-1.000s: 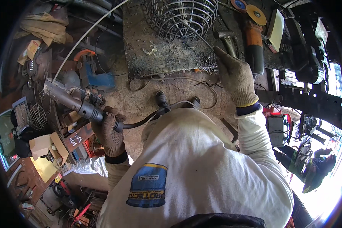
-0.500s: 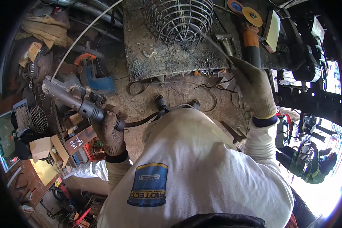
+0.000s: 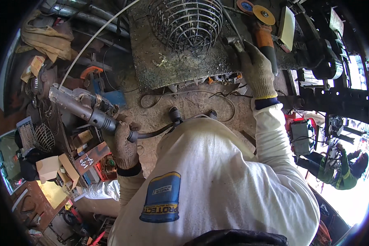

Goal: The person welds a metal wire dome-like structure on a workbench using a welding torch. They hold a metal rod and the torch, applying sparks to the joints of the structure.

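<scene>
Two knit-gloved hands in view, well apart. Far left: tan cloth bunched on the clutter, open cardboard box lower down, wire guard just above that box. Next, blue metal fixture, near the electrode holder. Left hand is wrapped around the holder's grip end, fingers curled closed. Holder tilts up to the left, clear of the worktop; a long pale rod sticks out of its tip and runs up to the right, out of view. Black cable leaves the grip end and runs right, to the person's front.

Worktop is dark and gritty. Round bar cage sits on it, nearer the left edge, set back from the near edge. Right of the cage, a thin rod slants down to the fingertips of the right hand. That hand is at the near edge, fingers partly bent, right by the hammer. Can't tell if it grips rod or hammer handle, or just touches. Angle grinder lies just right, orange disc at its far end; reddish disc beside that. Pale flat box is nearer the right edge. Far right: grey boxy machine, plus a person in a green top.
</scene>
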`<state>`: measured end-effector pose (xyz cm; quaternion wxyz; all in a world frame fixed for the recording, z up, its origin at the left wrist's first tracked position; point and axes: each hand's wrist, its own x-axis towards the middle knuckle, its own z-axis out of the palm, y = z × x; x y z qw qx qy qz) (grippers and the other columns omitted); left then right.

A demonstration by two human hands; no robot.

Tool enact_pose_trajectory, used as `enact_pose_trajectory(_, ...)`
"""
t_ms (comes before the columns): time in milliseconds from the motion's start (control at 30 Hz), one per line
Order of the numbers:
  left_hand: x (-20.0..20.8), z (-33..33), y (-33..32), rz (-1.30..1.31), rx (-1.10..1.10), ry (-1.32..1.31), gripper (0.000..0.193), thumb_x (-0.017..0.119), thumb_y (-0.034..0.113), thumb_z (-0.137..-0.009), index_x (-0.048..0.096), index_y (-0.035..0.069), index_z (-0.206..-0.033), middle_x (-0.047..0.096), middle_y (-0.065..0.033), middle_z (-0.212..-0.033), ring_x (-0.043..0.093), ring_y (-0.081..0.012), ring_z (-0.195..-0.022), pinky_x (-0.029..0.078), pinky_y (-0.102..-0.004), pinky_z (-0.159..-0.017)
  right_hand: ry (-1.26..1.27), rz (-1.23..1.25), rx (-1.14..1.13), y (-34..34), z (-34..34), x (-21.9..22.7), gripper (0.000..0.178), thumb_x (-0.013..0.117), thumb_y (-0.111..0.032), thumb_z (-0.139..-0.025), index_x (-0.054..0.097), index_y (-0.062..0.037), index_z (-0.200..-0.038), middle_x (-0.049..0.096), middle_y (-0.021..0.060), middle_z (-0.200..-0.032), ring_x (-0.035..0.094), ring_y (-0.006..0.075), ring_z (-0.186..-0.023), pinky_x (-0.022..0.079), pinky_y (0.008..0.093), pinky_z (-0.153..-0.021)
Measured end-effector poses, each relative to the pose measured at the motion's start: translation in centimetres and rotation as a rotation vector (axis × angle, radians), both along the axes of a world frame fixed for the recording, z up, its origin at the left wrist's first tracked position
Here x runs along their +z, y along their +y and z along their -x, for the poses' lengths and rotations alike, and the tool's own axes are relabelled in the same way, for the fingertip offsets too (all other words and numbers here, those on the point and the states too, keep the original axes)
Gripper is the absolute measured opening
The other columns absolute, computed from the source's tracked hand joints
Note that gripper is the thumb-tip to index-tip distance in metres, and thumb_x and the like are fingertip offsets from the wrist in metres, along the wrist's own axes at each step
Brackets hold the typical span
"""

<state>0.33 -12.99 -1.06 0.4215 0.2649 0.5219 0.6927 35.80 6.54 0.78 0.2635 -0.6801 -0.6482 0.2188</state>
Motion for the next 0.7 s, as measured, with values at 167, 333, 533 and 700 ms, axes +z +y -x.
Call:
enact_pose_trajectory(167,-0.9,0.5,-1.0,0.004,0.045,-0.025,0.04,0.069,0.008,-0.087,0.056,-0.002,-0.124,0.065,-0.012,-0.101,0.069,-0.0218,-0.081,0.063,-0.0381,-0.067,0.268,-0.032,0.005,-0.4,-0.5,-2.9,0.046,0.065,-0.034,-0.097,0.065,-0.007,-0.134,0.074,0.0159,-0.119,0.071,0.0305,-0.112,0.054,0.0388,-0.095)
enact_pose_trajectory(333,-1.1,1.2,-0.5,0.01,0.04,-0.022,0.043,0.069,0.007,-0.087,0.054,-0.002,-0.127,0.065,-0.0129,-0.1,0.069,-0.0222,-0.081,0.063,-0.038,-0.067,0.2,0.065,-0.022,4.1,3.1,-3.0,0.066,0.079,-0.044,-0.086,0.062,-0.0093,-0.14,0.073,0.0138,-0.124,0.068,0.0282,-0.118,0.051,0.0374,-0.101)
enact_pose_trajectory(533,-1.3,2.1,0.4,-0.113,-0.057,-0.073,0.048,0.067,0.004,-0.087,0.052,-0.002,-0.132,0.066,-0.0156,-0.104,0.07,-0.0237,-0.082,0.063,-0.0365,-0.064,0.275,0.012,0.096,10.6,2.9,-5.1,0.079,0.085,-0.042,-0.078,0.057,-0.0095,-0.144,0.068,0.0166,-0.134,0.064,0.0283,-0.124,0.048,0.0361,-0.107)
enact_pose_trajectory(700,-2.3,2.5,0.2,-0.153,0.017,-0.135,0.047,0.066,0.002,-0.088,0.052,-0.003,-0.132,0.066,-0.0163,-0.102,0.07,-0.0243,-0.074,0.064,-0.0367,-0.063,0.215,0.042,0.277,11.3,1.8,-4.3,0.081,0.086,-0.042,-0.076,0.057,-0.0061,-0.142,0.068,0.0172,-0.133,0.064,0.0275,-0.124,0.048,0.0358,-0.107)
